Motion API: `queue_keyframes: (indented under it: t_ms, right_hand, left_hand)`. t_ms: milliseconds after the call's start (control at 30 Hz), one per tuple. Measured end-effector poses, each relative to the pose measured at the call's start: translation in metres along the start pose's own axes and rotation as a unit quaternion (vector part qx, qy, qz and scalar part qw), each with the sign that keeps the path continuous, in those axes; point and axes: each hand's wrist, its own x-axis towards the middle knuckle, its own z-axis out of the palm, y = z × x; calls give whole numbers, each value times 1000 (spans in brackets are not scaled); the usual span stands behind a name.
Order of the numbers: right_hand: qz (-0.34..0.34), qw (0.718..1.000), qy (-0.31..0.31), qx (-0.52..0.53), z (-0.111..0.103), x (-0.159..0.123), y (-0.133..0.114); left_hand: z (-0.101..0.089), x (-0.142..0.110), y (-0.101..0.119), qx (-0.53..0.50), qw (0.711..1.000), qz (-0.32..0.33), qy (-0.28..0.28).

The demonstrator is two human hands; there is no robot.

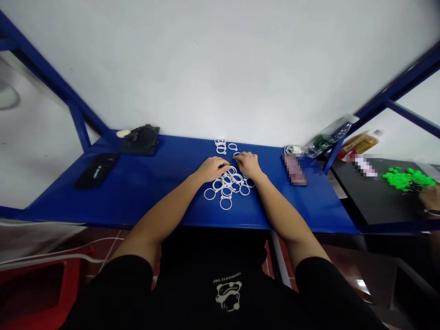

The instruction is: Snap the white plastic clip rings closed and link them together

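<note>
A loose pile of white curtain rings point(227, 190), each with a small nub, lies on the blue table in front of me. My left hand point(212, 169) is at the pile's upper left, fingers stretched to the right and thumb apart, with nothing visible in it. My right hand point(249, 165) is at the pile's upper right, fingers bent around one white ring point(236, 154), which they partly cover. Just beyond that ring lies a single ring point(233, 147). To its left, several rings point(220, 146) overlap in a short column near the wall.
The blue table point(165, 201) meets a white wall. On its left are a black phone-like object point(96, 171) and a dark crumpled bag point(140, 139). To the right lie a blurred-out phone point(294, 170), a white cable and a bottle point(332, 136). Another person's hand point(430, 198) is beside green pieces point(407, 178).
</note>
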Motion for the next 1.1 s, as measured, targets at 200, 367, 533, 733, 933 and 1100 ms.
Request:
queue_keyframes:
  t_ms: [200, 367, 533, 733, 933, 1100]
  right_hand:
    - [-48, 978, 113, 168, 3, -1, 8]
    - [-125, 938, 190, 262, 2, -10, -11]
    - [-157, 937, 178, 255, -3, -18, -26]
    - [-175, 937, 188, 237, -8, -21, -28]
    - [-174, 943, 178, 223, -8, -19, -26]
    - [-175, 945, 196, 193, -10, -17, -21]
  left_hand:
    - [1, 1, -6, -9, 997, -1, 72]
    - [1, 2, -3, 16, 988, 32, 152]
    - [-1, 0, 1, 38, 985, 59, 156]
    - [-4, -1, 7, 6, 982, 95, 164]
    - [0, 0, 8, 0, 987, 70, 145]
    - [6, 4, 5, 2, 987, 50, 152]
